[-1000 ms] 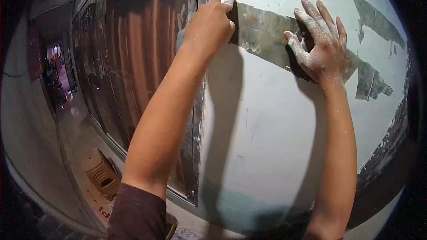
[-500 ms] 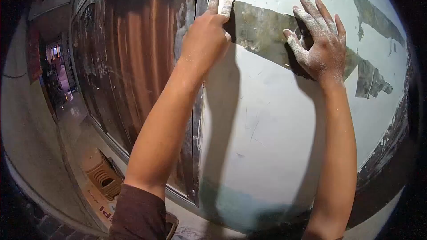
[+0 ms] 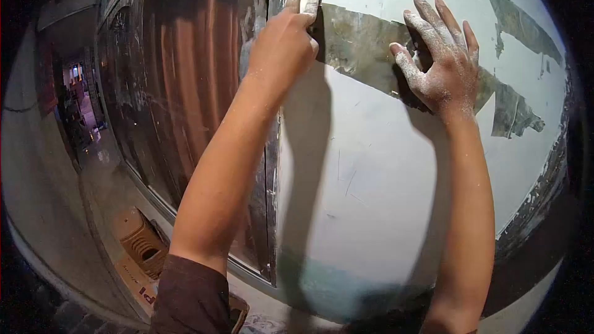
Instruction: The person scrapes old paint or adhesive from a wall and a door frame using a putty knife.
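Note:
My left hand (image 3: 283,40) is closed on a small pale, dust-covered flat piece (image 3: 310,1); its exact kind is hard to make out. The fingers press it to the wall (image 3: 371,148) at the upper edge beside the dark door frame. White powder coats my right hand (image 3: 442,65), which rests with fingers spread over a bare grey-brown strip (image 3: 359,37) where the white surface layer is gone. Nothing shows in that hand. Both arms reach upward and cast long shadows on the wall.
To the left stands a dark brown door (image 3: 185,86) with a glossy panel. A brown plastic stool (image 3: 143,241) sits on a printed cardboard box (image 3: 135,281) low at the left. Beyond it a passage (image 3: 86,99) leads to a lit area.
My left hand and the piece in it have shifted slightly up and left. The whole view has drifted a little too. My right hand keeps its place on the wall.

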Available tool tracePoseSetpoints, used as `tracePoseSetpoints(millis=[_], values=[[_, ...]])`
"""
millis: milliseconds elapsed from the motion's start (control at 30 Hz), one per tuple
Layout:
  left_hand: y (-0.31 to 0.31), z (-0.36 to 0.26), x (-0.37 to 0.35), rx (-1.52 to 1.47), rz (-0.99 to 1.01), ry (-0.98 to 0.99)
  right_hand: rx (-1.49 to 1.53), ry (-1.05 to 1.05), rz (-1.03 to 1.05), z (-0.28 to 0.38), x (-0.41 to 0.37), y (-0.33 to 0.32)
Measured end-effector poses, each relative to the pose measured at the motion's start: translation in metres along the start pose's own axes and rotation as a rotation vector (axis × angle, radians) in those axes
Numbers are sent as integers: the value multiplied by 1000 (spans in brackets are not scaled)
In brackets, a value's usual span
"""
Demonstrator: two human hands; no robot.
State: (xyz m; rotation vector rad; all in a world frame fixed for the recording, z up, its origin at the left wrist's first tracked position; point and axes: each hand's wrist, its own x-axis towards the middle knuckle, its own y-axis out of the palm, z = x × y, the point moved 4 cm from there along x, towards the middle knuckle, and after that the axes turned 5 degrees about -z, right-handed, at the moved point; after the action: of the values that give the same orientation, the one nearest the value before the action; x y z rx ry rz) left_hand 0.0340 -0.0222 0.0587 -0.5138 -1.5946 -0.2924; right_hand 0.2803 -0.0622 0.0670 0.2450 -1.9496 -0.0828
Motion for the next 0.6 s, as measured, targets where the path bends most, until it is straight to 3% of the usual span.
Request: tracePoseSetpoints(millis=[300,500,567,600], values=[[-2,-1,7,21,-17,3,45,11,22,-1,-1,-1],[-2,2,17,42,110,-57,58,24,70,0,0,-3],[-5,5,11,-30,61,29,67,28,74,0,-1,-3],[-7,5,6,-15,143,-26,77,29,74,-1,-1,-3]])
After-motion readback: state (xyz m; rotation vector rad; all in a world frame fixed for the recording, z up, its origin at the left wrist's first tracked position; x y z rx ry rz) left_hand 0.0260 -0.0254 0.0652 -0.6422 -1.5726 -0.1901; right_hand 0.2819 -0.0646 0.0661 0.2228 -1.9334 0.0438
